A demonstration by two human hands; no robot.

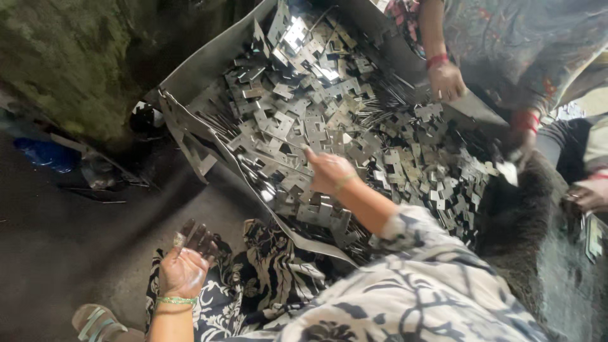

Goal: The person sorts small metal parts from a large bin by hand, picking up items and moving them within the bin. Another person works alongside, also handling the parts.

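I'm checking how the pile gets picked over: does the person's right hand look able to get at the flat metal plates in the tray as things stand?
Probably yes. The right hand is already stretched over the heap of metal plates in the sheet-metal tray, fingers down among them, with nothing over the pile. The left hand holds a few pieces off to the side.
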